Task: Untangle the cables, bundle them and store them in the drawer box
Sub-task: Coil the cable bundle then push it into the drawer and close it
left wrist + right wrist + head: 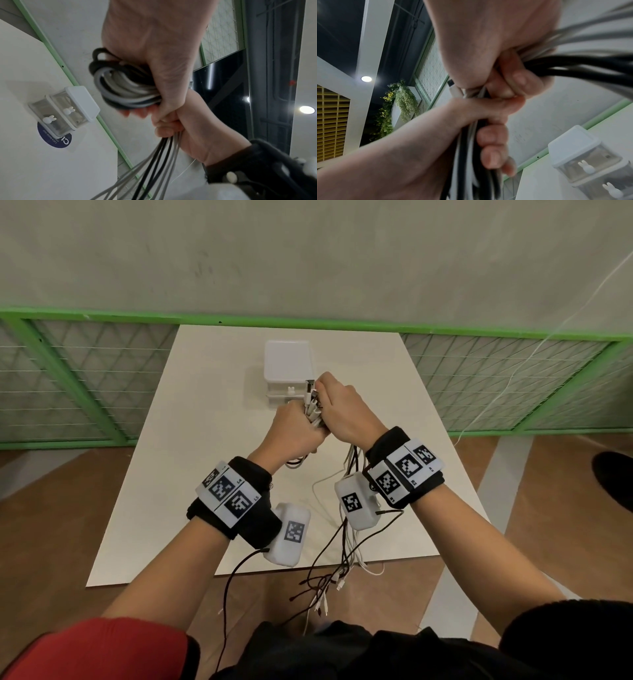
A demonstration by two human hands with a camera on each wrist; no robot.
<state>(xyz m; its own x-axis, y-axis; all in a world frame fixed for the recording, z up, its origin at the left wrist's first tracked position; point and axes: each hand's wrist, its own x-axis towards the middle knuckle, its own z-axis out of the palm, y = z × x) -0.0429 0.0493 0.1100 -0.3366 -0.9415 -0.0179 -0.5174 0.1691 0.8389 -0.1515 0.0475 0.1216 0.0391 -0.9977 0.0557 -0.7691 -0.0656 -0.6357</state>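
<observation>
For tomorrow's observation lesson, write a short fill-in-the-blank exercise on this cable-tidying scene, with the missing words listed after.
1. Both the left hand and the right hand grip the ____.
2. The knobs on the drawer box are shaped like ____.
3. The table stands against a fence with a ____ frame.
4. The loose ends of the cables hang past the table's ____ edge.

Missing words: cables; rabbits; green; near

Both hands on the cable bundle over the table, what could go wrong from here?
1. Loose cable tails dangle past the table edge; they may snag or re-tangle.
2. The coiled loops in the left hand could spring open if the right hand lets go.
3. The drawer box looks closed.
</observation>
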